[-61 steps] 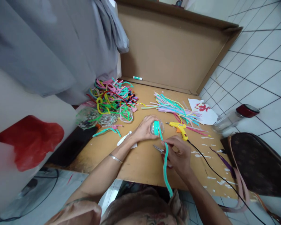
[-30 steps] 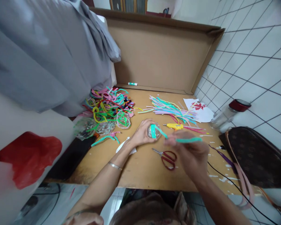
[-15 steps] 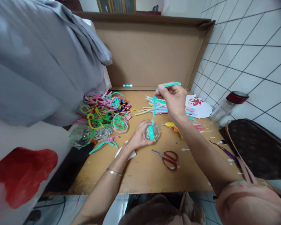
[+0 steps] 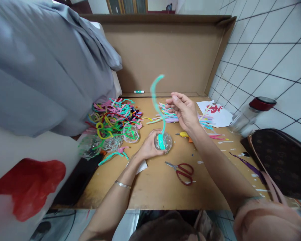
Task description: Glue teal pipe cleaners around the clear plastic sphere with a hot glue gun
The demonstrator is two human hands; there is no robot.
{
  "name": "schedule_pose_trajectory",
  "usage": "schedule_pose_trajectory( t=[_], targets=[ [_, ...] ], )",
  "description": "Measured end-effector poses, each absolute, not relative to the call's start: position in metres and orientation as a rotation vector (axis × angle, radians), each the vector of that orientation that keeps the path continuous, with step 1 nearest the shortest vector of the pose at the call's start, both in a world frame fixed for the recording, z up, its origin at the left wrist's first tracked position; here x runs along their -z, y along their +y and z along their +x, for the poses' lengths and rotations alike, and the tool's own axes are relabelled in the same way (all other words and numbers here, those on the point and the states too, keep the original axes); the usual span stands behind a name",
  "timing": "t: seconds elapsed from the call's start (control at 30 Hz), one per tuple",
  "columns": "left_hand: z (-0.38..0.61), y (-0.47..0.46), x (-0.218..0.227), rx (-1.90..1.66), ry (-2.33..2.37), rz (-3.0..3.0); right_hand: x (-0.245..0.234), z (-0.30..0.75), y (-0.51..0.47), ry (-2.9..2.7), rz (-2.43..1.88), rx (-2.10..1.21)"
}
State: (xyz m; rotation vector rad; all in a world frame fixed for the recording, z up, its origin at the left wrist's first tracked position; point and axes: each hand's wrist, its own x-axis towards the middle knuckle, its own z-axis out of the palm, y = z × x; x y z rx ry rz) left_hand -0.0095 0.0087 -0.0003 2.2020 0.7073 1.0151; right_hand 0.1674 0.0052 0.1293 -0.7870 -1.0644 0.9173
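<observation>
My left hand [image 4: 150, 145] is wrapped round a clear round glass-like piece [image 4: 167, 142], low over the table. A band of turquoise pipe cleaner lies across that piece. From it the loose end of the turquoise pipe cleaner [image 4: 154, 97] rises in a curve, blurred by motion. To its right my right hand [image 4: 184, 112] hangs in the air with fingers apart and nothing in them. Red-handled scissors [image 4: 183, 171] lie on the table nearer to me. A yellow glue gun [image 4: 184, 134] is partly hidden behind my right forearm.
At the left is a tangled heap of coloured pipe cleaners [image 4: 115, 115], with clear round pieces [image 4: 112, 143] in front. Straight pipe cleaners [image 4: 168, 117] lie behind my hands. A jar with a red lid [image 4: 262, 104] and a brown bag [image 4: 283, 160] stand at right. Cardboard [image 4: 163, 57] closes the back.
My right hand has let go of the turquoise pipe cleaner, and its free end has sprung up and to the left. My left hand keeps its grip on the clear piece.
</observation>
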Motion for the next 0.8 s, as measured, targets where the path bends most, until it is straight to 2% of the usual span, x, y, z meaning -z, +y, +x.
schedule_pose_trajectory(
  t=[0.13, 0.23, 0.37, 0.5, 0.8],
  targets=[
    [-0.010, 0.007, -0.003, -0.963, 0.797, 2.101, -0.116, 0.169, -0.013, -1.094, -0.787, -0.982],
    [-0.010, 0.005, -0.007, -0.950, 0.790, 2.085, -0.092, 0.172, -0.029, -1.111, -0.899, -0.895],
    [-0.010, 0.004, -0.010, -0.929, 0.815, 2.091, -0.052, 0.177, -0.044, -1.175, -1.130, -0.698],
    [-0.011, 0.004, -0.008, -0.943, 0.826, 2.101, -0.023, 0.177, -0.053, -1.382, -1.299, -0.346],
    [-0.010, -0.002, -0.017, -0.891, 0.783, 2.097, -0.012, 0.168, -0.057, -1.823, -1.385, 0.082]
  ],
)
